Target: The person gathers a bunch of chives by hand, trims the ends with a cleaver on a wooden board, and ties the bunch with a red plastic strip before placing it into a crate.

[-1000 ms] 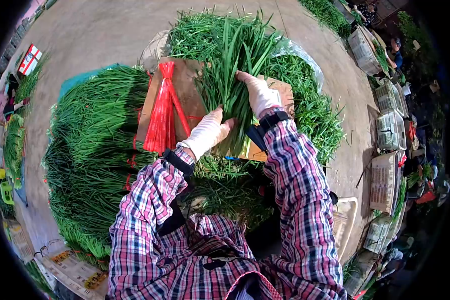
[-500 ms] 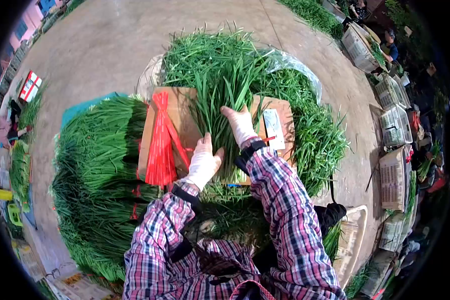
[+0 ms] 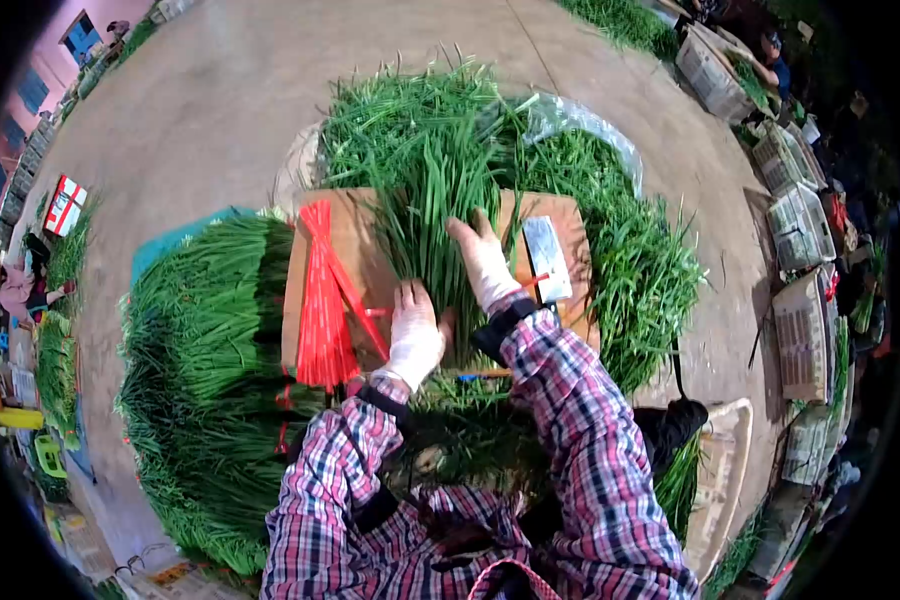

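A bunch of long green leaves point(image 3: 435, 215) lies across a brown board point(image 3: 355, 225). My left hand point(image 3: 415, 335), wrapped in white, is at the lower left side of the bunch, fingers on the leaves. On the right side of the bunch rests my right hand point(image 3: 480, 255), also wrapped, its thumb and fingertips apart against the leaves. Red ties point(image 3: 322, 310) are fanned out on the board to the left of my left hand. A pale rectangular object point(image 3: 547, 258) lies on the board, right of my right hand.
Stacked green bundles point(image 3: 210, 370) stand at the left. Loose greens point(image 3: 630, 270) surround the board behind and on the right, with clear plastic point(image 3: 590, 125) among them. A white crate point(image 3: 715, 480) is at the lower right. More crates point(image 3: 800, 225) line the right side, near a person point(image 3: 775, 65).
The view has shifted slightly. My left hand has its fingers flatter against the bunch, and the leaves between my hands look more gathered.
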`<state>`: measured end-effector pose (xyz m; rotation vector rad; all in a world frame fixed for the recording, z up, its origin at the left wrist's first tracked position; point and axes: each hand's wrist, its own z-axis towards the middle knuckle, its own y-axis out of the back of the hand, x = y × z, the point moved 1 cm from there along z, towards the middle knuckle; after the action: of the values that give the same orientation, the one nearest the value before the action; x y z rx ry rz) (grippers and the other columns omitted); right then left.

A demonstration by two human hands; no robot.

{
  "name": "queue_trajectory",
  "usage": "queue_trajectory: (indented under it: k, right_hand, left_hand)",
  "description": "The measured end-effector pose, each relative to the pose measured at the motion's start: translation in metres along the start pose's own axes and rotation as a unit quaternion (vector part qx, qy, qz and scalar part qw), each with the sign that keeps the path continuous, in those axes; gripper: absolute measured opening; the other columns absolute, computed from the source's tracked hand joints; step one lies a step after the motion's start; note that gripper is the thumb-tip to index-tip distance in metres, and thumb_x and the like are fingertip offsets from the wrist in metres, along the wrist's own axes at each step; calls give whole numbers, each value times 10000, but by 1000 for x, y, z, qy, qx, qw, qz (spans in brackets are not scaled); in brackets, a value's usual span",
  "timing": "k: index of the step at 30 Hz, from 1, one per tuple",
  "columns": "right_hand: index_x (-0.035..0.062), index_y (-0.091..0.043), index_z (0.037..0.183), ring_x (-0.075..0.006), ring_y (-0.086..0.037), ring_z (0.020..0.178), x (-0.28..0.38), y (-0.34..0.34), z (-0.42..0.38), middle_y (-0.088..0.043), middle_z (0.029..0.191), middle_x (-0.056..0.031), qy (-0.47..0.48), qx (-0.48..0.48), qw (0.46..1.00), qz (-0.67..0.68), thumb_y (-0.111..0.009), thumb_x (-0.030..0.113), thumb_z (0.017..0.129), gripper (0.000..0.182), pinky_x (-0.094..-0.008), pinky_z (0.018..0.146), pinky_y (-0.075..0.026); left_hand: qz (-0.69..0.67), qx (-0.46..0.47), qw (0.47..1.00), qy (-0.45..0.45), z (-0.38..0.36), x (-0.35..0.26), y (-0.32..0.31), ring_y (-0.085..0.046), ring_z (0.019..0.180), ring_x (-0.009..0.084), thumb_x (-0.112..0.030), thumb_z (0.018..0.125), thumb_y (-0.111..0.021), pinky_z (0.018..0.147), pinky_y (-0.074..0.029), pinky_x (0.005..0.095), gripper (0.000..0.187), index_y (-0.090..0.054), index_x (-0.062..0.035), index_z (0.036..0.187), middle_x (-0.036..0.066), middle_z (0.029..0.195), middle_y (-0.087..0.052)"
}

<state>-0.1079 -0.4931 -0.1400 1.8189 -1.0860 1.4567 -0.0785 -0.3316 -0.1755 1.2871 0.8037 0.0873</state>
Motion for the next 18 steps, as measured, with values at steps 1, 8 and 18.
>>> queue_trajectory:
  k: [1, 8, 18]
  right_hand:
    - [-39, -247, 1486, -296, -353, 1382, 6, 7, -3, -353, 1498, -232, -8, 24, 1000, -7, -692, 368, 823, 897, -324, 1118, -275]
    - [-40, -282, 1474, -260, -314, 1414, 57, 63, -53, -336, 1518, -201, 21, 72, 997, -25, -709, 201, 845, 798, -326, 1134, -269]
    - [-27, -595, 1235, -335, -592, 1143, 5, 90, -104, -603, 1234, -230, 152, 74, 940, -295, -685, 201, 821, 481, -364, 983, -460]
  left_hand:
    - [2, 2, 1000, 13, 0, -4, 2, -344, 1317, 458, -270, 838, -666, 1121, -307, 457, 761, -296, 124, 1374, 317, 1400, -358]
    - [-41, -4, 998, 39, 3, -6, 2, -347, 1332, 458, -323, 839, -655, 1111, -332, 458, 767, -307, 105, 1373, 334, 1416, -351]
    - [-90, 21, 995, 49, 3, -2, -1, -340, 1346, 455, -368, 875, -640, 1124, -312, 423, 803, -277, 114, 1405, 348, 1445, -319]
